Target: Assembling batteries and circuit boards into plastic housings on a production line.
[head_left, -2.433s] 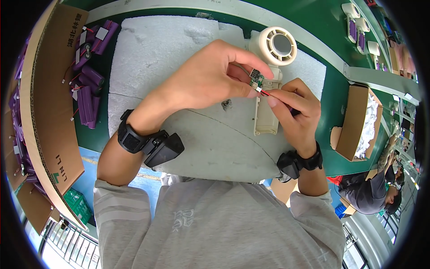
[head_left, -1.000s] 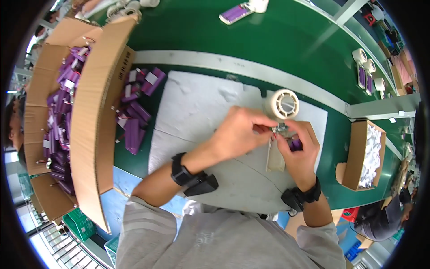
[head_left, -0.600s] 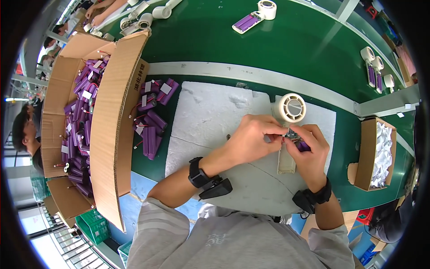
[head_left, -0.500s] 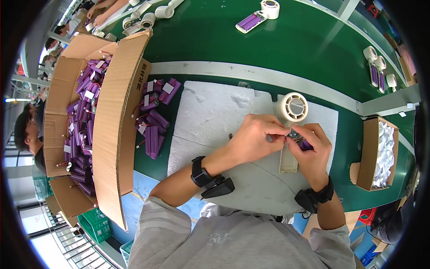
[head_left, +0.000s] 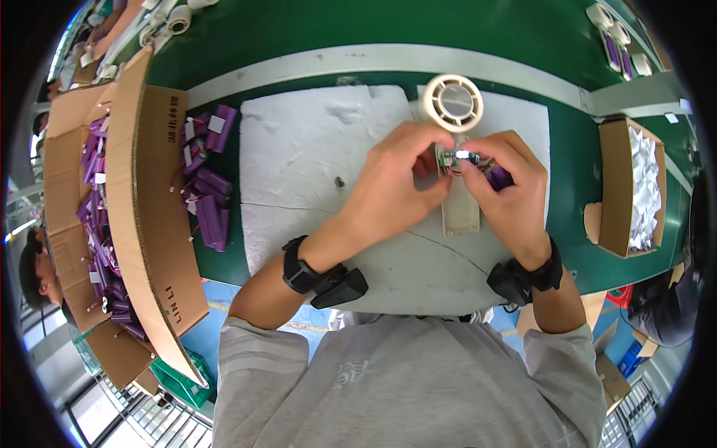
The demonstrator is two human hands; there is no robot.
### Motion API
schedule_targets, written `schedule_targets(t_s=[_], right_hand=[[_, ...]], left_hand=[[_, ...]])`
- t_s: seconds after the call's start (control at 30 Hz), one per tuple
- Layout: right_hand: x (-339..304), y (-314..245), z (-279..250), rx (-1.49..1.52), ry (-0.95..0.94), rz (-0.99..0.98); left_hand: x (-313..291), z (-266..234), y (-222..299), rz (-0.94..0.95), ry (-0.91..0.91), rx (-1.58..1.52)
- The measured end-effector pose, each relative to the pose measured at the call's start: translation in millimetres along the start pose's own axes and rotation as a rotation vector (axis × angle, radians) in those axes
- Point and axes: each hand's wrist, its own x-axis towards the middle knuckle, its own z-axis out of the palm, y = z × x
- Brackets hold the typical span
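A white handheld fan (head_left: 461,216) with a round head lies opened on the white foam pad, its long handle shell toward me. My left hand (head_left: 399,175) has its thumb and index finger closed about the fan's neck, beside a small green circuit board (head_left: 449,159). Between the fingertips of my right hand (head_left: 511,190) is the board's other end, where a white light glows. A purple battery pack (head_left: 499,178) with thin wires sits under the right fingers, partly hidden. My fingers cover how the wires meet the board.
Loose purple battery packs (head_left: 213,220) lie left of the foam pad (head_left: 314,157), beside a large cardboard box (head_left: 160,201) of more packs. At right stands a small carton (head_left: 616,187) of white pieces. A pale rail (head_left: 373,56) crosses behind the pad; several fan parts (head_left: 616,41) lie beyond.
The view has shifted, so the bench sits higher in the picture. My fingertips have moved from a tight pinch together to slightly apart, and a white light now shows on the board.
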Motion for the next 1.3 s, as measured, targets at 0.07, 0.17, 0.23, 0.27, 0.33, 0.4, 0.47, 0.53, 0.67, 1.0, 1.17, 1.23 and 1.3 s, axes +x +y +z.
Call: schedule_targets(t_s=[0.07,0.17,0.23,0.27,0.33,0.4,0.47,0.53,0.67,1.0,1.17,1.23,1.3], right_hand=[[-2,0,-4,0.016,-0.051,0.028],[-2,0,-6,0.000,-0.078,0.027],[-2,0,-6,-0.006,-0.096,0.026],[-2,0,-6,-0.032,-0.081,0.004],[-2,-1,-5,-0.083,-0.051,-0.042],[-2,1,-4,-0.080,-0.054,-0.050],[-2,3,-4,-0.079,-0.052,-0.069],[-2,2,-4,-0.094,-0.057,-0.075],[-2,1,-4,-0.131,-0.058,-0.088],[-1,-3,1,-0.182,0.023,-0.122],[3,-3,-2,-0.140,0.035,-0.050],[4,1,-7,-0.066,-0.121,0.105],[7,0,-15,-0.032,-0.197,0.173]], left_hand=[[-2,2,0,-0.014,-0.003,-0.029],[-3,-1,1,-0.060,-0.027,-0.061],[-2,0,1,-0.064,-0.031,-0.056],[-2,-1,1,-0.060,-0.037,-0.046],[-2,-2,2,-0.059,-0.040,-0.036],[-2,-3,3,-0.086,-0.069,-0.019],[-2,-3,3,-0.099,-0.081,-0.013],[-2,-3,2,-0.106,-0.085,-0.025],[-1,-7,-2,-0.080,-0.122,-0.068],[5,-10,-10,0.064,-0.060,-0.140],[7,-14,-6,0.147,-0.128,0.108],[7,-13,-4,0.151,-0.119,0.125],[6,-11,-4,0.162,-0.118,0.138]])
